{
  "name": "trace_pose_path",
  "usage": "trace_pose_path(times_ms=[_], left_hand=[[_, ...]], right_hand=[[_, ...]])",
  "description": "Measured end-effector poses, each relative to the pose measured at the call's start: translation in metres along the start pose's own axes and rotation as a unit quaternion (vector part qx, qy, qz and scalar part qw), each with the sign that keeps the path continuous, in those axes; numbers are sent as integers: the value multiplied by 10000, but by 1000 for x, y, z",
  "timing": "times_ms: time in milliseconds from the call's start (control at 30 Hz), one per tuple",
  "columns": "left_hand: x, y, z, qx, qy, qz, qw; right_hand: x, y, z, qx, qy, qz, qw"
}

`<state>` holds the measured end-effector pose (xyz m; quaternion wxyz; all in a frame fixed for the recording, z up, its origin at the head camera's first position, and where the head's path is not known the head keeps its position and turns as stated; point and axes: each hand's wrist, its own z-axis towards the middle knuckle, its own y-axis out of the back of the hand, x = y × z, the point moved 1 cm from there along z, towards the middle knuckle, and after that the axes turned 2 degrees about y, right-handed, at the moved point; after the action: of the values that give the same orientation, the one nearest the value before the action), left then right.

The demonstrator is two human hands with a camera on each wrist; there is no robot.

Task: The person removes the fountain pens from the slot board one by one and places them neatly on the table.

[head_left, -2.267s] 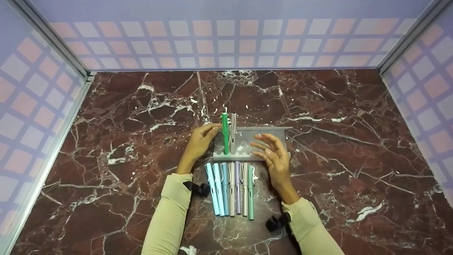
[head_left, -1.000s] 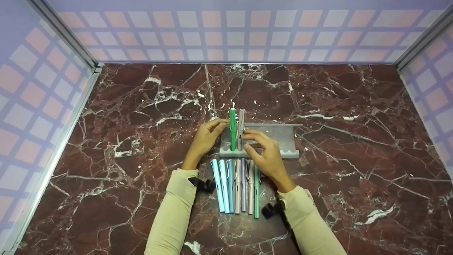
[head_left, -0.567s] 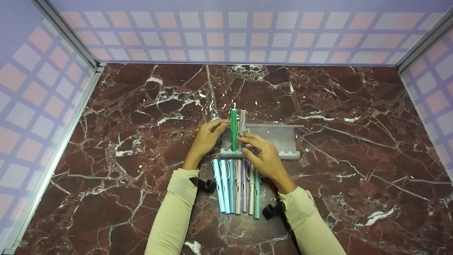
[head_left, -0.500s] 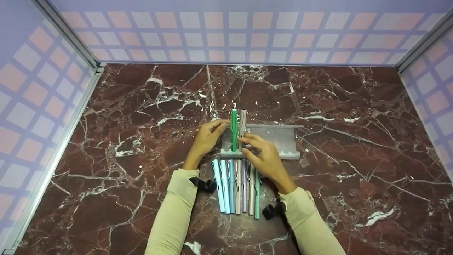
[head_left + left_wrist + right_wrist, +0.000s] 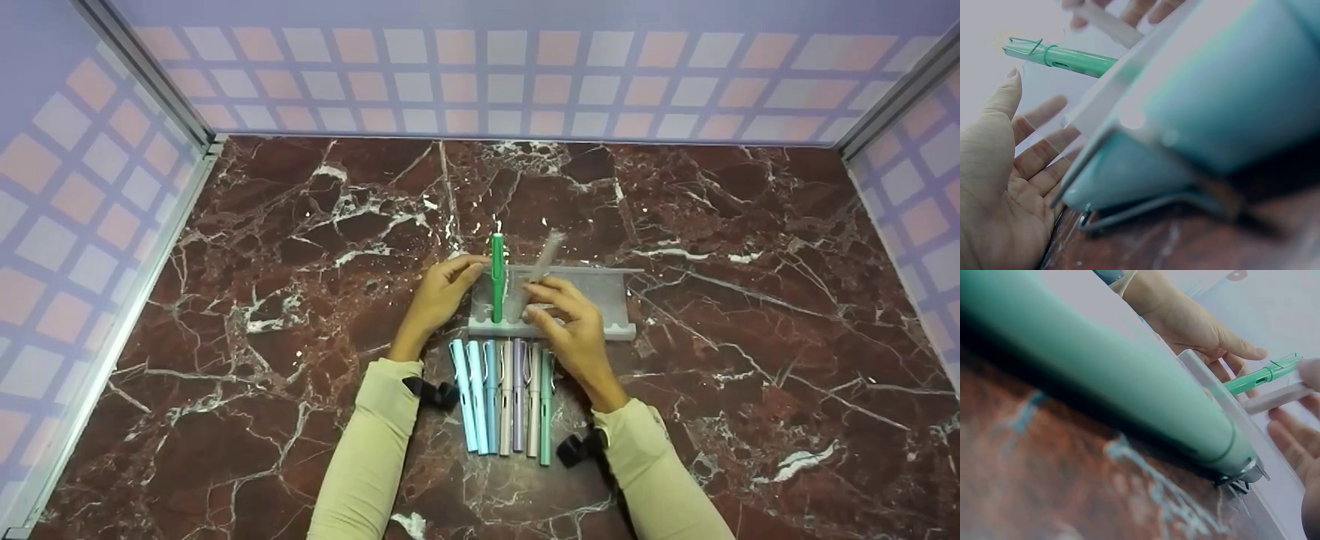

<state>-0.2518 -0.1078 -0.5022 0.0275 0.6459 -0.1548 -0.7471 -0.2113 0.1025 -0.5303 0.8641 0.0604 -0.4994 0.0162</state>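
My right hand (image 5: 571, 322) pinches a grey pen (image 5: 550, 251) over the clear pen stand (image 5: 585, 296); the pen leans right and is blurred. Left of it, a green pen (image 5: 497, 281) stands in the stand's first notches. At the stand's left end is my left hand (image 5: 441, 292); in the left wrist view its fingers (image 5: 1039, 154) lie loosely extended behind the clear panel, thumb raised near the green pen's cap. Several capped pens lie in a row before the stand: light blue, blue, grey, purple and a teal-green one (image 5: 545, 420).
Dark red marbled tabletop (image 5: 285, 420) surrounds the stand. Checkered panels (image 5: 480, 82) wall in the back and both sides. A close light blue pen (image 5: 1213, 84) fills much of the left wrist view, as the teal-green one does the right.
My right hand came in from the right, took hold of the grey pen standing beside the green one, and tilted it away to the right. The left hand stayed at the stand's left end.
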Motion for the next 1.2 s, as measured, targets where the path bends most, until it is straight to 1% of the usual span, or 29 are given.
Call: trace_pose_path(times_ms=[100,167,233,333,533,667,900,1100,1200], left_hand=[[-1,0,0,86,27,-118,9999],[-1,0,1,138,14,-183,9997],[-1,0,1,159,-9,-171,9997],[-2,-1,1,179,-32,-139,9997],[-1,-2,2,207,12,-136,9997],[0,-2,2,183,41,-143,9997],[1,0,1,111,94,-100,9998],[2,1,0,55,-51,-77,9999],[3,0,0,41,-59,-65,10000]], right_hand=[[0,3,-1,-661,-92,611,9959],[0,6,-2,-991,-77,803,9918],[0,8,-3,-1183,0,891,9890],[1,11,-5,-1315,65,854,9876],[2,17,-12,-1438,1,827,9861],[3,20,-17,-1487,-149,759,9858],[9,24,-31,-1189,-469,1419,9816],[15,29,-44,-950,-604,1424,9834],[17,33,-49,-851,-650,1418,9841]])
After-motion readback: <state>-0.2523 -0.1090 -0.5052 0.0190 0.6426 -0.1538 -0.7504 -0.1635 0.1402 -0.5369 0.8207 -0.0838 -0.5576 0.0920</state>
